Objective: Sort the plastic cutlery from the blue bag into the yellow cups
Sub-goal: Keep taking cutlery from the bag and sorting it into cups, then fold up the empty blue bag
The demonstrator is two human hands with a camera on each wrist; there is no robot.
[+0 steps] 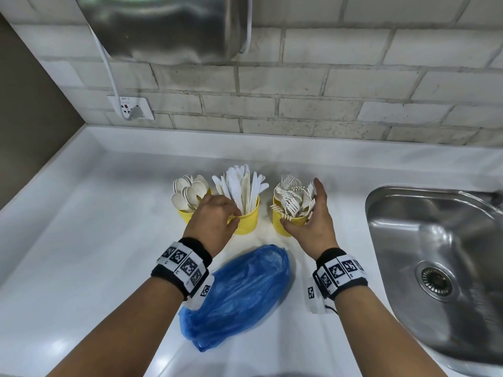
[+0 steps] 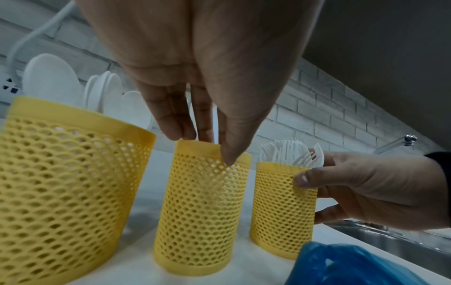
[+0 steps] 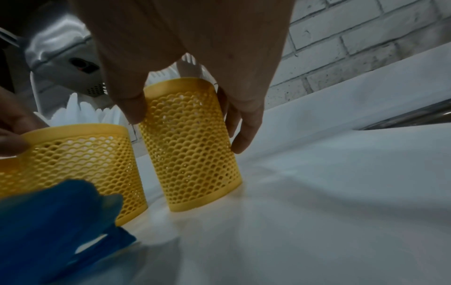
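Already sorted by type, the cutlery stands in three yellow mesh cups on the white worktop [image 1: 109,240]: the spoon cup [image 1: 185,214] at far left, the knife cup [image 1: 247,221] in the middle, the fork cup [image 1: 284,223] to the right. The left hand [image 1: 215,216] pinches the knife cup's rim, thumb outside and fingertips [image 2: 175,133] at the lip, its grip clamped there, probably to steady or shift it. The right hand [image 1: 313,221] wraps the fork cup's wall, thumb and fingers curled round it. Nearer the person the blue bag [image 1: 236,295] lies flat and looks empty, so likely only tidying the row remains. A steel sink [image 1: 435,254] sits at far right.
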